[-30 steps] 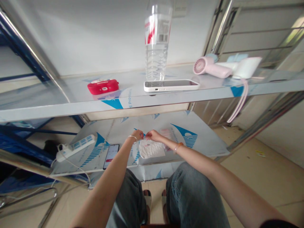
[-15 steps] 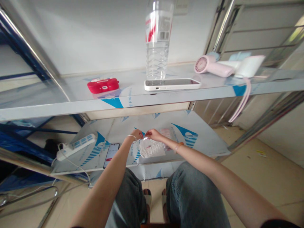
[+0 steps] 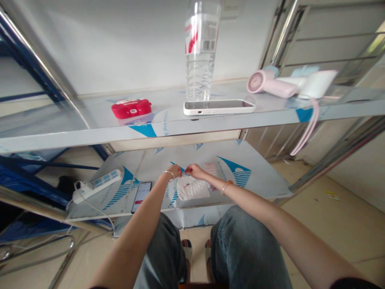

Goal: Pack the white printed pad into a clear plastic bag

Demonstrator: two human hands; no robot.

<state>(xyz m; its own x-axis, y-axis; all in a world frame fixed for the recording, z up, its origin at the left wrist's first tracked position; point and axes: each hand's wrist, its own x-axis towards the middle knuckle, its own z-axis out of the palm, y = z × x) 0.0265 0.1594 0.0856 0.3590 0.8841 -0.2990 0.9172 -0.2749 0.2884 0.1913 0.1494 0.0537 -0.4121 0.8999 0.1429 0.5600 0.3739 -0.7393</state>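
Both hands are over the lower shelf, close to the far edge of a white crumpled packet (image 3: pixel 193 189). My left hand (image 3: pixel 174 170) has its fingers pinched together at the packet's upper left; what they hold is too small to make out. Just to the right, my right hand (image 3: pixel 194 171) is also pinched, above the packet, on something I cannot make out. A small gap separates the fingertips. Behind my right wrist lies a clear bag with pink stripes (image 3: pixel 213 170).
On the lower shelf (image 3: pixel 261 176) lie a phone (image 3: pixel 142 196) and a white power strip (image 3: pixel 96 186) with a cable. The upper shelf (image 3: pixel 168 123) holds a red case (image 3: pixel 131 108), a bottle (image 3: pixel 200 60), a white-cased phone (image 3: pixel 219 107) and a pink fan (image 3: pixel 270 83).
The two hands' fingertips have moved slightly apart. The packet and the other objects stay in place.
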